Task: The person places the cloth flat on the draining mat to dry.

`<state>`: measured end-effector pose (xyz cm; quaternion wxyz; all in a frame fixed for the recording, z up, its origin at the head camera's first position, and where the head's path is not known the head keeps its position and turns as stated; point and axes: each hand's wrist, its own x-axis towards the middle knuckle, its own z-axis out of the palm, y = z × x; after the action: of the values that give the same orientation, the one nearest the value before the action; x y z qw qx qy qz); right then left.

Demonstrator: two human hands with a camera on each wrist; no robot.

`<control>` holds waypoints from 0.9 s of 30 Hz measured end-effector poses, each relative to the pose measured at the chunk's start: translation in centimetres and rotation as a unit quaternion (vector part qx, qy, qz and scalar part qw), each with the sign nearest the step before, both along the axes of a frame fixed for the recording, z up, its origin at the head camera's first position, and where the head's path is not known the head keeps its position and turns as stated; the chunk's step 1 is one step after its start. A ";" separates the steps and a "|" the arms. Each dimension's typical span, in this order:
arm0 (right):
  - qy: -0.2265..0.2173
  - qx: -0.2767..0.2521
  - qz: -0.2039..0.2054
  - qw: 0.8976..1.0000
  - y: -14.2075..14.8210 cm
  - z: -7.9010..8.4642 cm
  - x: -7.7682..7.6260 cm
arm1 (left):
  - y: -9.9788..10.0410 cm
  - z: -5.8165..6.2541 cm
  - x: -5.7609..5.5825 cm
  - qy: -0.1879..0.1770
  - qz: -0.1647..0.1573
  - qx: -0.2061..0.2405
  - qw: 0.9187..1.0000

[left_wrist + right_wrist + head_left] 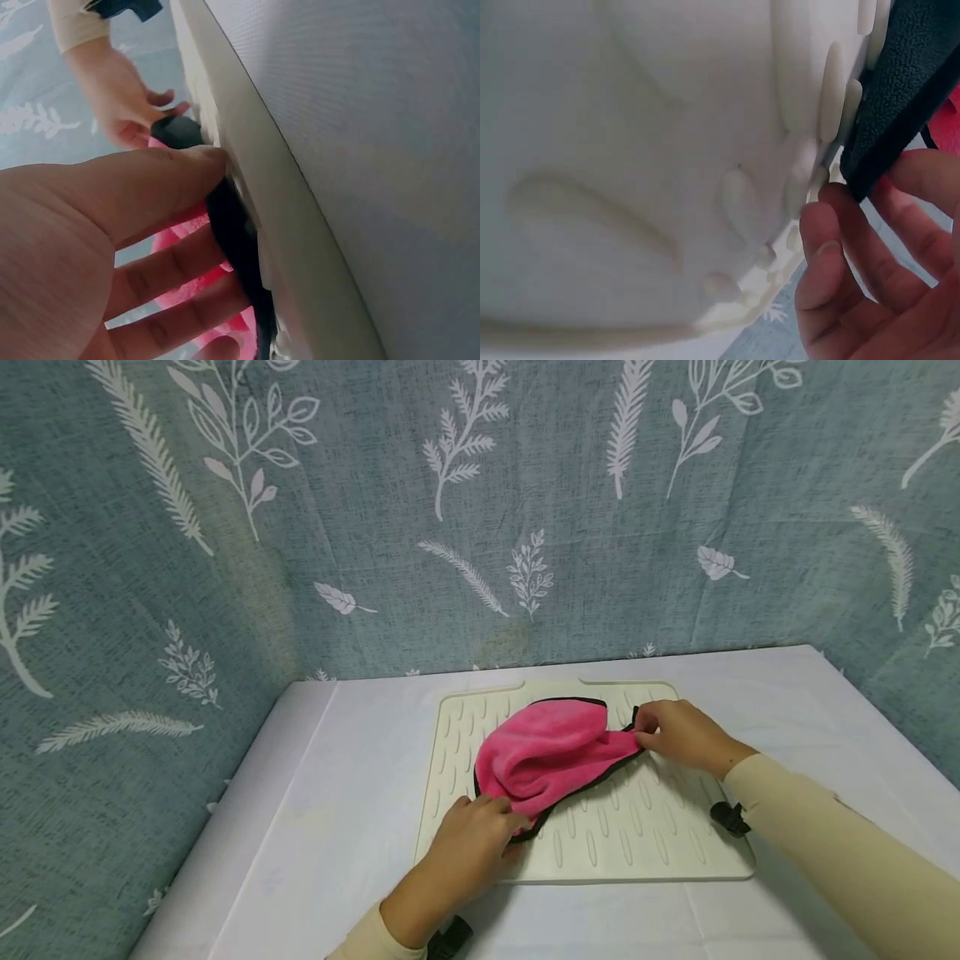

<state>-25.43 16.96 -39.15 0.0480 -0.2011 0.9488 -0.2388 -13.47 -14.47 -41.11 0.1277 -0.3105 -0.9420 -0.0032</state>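
Observation:
A pink plush cloth [540,752] with black edging lies bunched and partly folded on a cream ridged mat [630,835]. At its near left edge, my left hand [474,839] holds the cloth, fingers over the pink side. The left wrist view shows the left thumb and fingers [184,259] around the black border [236,240], close to the mat's edge. My right hand [686,737] pinches the cloth's right corner. The right wrist view shows that corner's dark underside [904,82] raised between the fingertips of the right hand [885,277].
Under the mat is a table with a white cover [345,810]. A blue-grey curtain [375,527] with white leaf prints stands behind and at both sides. The mat has a cut-out along its far edge. Black wrist straps show near both sleeves.

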 end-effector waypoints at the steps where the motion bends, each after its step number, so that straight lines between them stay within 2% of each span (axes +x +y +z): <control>1: 0.000 -0.002 -0.002 1.000 -0.1 0.0 -0.1 | 0.0 0.0 0.0 0.001 0.001 -0.002 1.000; 6: -0.006 -0.014 -0.007 1.000 -0.3 -0.2 -0.2 | 0.0 -0.1 -0.2 0.012 0.005 -0.005 1.000; 13: -0.003 -0.024 -0.003 1.000 0.0 -0.3 0.1 | -0.3 0.1 -0.3 0.044 0.002 0.003 0.999; 27: 0.031 -0.043 -0.009 0.999 1.3 0.0 1.8 | -1.5 0.9 -0.6 0.004 0.005 -0.010 1.000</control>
<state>-23.60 18.24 -39.12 0.0080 -0.2015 0.9404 -0.2739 -14.10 -15.97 -40.16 0.1285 -0.3073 -0.9429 0.0082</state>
